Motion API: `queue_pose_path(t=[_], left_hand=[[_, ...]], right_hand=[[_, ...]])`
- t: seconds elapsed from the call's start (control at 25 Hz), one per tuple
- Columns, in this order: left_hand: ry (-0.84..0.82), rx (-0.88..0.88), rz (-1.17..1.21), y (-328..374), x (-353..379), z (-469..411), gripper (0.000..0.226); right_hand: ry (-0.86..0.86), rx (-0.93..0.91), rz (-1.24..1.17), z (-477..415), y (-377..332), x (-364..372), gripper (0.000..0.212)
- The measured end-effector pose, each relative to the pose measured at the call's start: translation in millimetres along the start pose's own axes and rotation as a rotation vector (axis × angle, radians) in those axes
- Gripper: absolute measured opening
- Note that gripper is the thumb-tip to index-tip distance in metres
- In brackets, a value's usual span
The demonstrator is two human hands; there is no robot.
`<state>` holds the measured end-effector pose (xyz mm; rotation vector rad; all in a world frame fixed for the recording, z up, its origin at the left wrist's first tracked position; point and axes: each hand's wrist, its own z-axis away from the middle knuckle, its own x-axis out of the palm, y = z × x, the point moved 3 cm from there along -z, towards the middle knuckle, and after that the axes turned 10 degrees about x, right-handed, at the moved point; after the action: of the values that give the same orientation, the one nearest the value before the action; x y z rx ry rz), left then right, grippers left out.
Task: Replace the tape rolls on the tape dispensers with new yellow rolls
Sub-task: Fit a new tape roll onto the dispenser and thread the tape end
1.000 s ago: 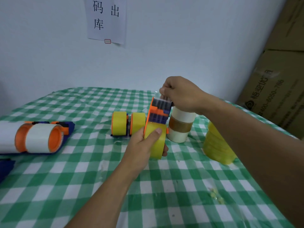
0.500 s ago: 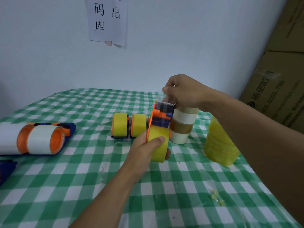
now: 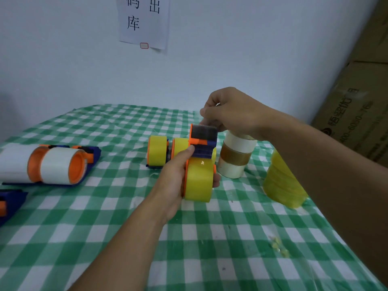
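Presently the left hand [image 3: 174, 181] grips the dispenser [image 3: 202, 143] and its yellow roll [image 3: 198, 182], just beside the stack of old rolls [image 3: 236, 158], while the right hand [image 3: 231, 114] pinches at its toothed edge [image 3: 204, 126]; recommend drawing tape straight and flat across the teeth.

Orange-and-blue tape dispenser [image 3: 202, 143] upright, cutter [image 3: 204, 132] on top, glossy yellow roll [image 3: 198, 181] fitted (seemingly seated); spare yellow rolls [image 3: 281, 181] stacked nearby.

A stockroom — stacked cardboard cartons [image 3: 357, 114], outbound-scan sign [image 3: 144, 19] on the wall.
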<state>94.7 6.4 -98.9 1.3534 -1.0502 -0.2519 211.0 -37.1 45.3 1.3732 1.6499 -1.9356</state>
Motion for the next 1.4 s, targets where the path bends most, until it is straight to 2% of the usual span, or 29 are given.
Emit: queue_pose_path(t=[0.24, 0.4, 0.64, 1.08, 1.4], left_hand=[[0.020, -0.056, 0.044, 2, -4, 0, 0.056], [0.035, -0.061, 0.049, 0, -6, 0, 0.062], [0.070, -0.064, -0.050, 3, -3, 5, 0.049], [0.051, -0.126, -0.025, 0, -4, 5, 0.058], [0.057, -0.076, -0.048, -5, -5, 2, 0.056]], right_hand=[[0.046, -0.117, 0.164, 7, -21, 8, 0.033], [0.052, -0.122, 0.200, 7, -23, 10, 0.034], [0.055, -0.126, 0.264, 12, -26, 13, 0.031], [0.089, -0.128, 0.234, 13, -22, 14, 0.024], [0.110, -0.129, 0.235, 7, -16, 13, 0.028]])
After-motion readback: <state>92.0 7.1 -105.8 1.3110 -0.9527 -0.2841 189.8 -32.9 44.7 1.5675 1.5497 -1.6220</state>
